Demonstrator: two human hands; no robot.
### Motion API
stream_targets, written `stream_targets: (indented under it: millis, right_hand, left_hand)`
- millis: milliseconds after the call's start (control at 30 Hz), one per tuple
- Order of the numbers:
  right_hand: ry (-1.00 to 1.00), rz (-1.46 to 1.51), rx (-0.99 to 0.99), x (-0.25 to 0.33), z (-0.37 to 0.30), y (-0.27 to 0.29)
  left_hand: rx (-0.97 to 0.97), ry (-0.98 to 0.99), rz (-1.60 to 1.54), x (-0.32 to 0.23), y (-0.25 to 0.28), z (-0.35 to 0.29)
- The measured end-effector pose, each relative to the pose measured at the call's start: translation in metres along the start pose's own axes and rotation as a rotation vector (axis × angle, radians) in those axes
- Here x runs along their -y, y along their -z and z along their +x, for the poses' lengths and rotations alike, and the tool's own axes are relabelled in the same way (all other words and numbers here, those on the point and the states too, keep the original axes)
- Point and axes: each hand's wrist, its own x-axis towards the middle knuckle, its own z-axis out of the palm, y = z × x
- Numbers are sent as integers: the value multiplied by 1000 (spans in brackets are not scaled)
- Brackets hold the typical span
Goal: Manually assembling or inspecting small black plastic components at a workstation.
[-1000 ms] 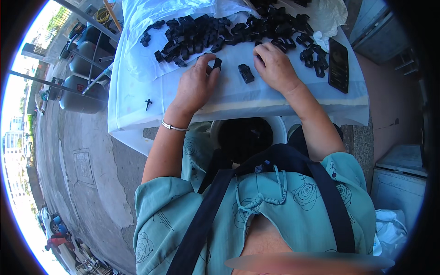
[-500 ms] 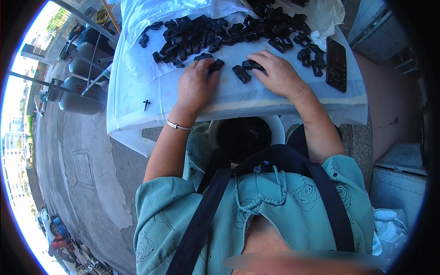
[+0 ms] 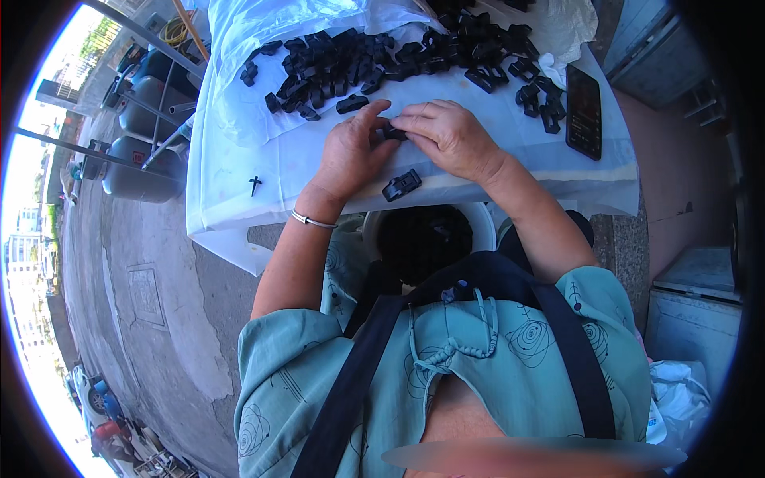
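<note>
Close together over the white-covered table, my left hand [image 3: 351, 155] and my right hand [image 3: 456, 139] meet at one small black plastic part [image 3: 392, 132]. My left thumb lies against its near side, and my right fingertips pinch it from the right; the fingers hide much of it. Another black plastic part [image 3: 402, 185], blocky with openings, is at the table's front edge, nearer to me than both hands. Just beyond my left fingers lies one more black part [image 3: 351, 103].
A heap of black parts [image 3: 343, 60] spreads across the far side on plastic sheeting [image 3: 267, 28]. A phone [image 3: 584, 113] lies at right, a tiny black piece [image 3: 255, 186] at left. Below the front edge stands a white bucket [image 3: 483, 227] with dark contents. Grey tanks [image 3: 139, 167] stand left.
My hands have come together around one part. A black part formerly between them is now nearer to me, at the table's front edge. The part by my left fingers is uncovered.
</note>
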Motion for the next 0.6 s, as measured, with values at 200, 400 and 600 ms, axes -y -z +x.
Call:
stream_targets:
  millis: [200, 400, 600]
  right_hand:
    - [-18, -79, 2, 4, -6, -3]
    - [-104, -194, 104, 8, -10, -3]
    - [-60, -130, -22, 2, -17, 5]
  left_hand:
    - [5, -57, 48, -6, 6, -2]
    - [-206, 3, 224, 9, 23, 6]
    - [-226, 66, 283, 22, 15, 14]
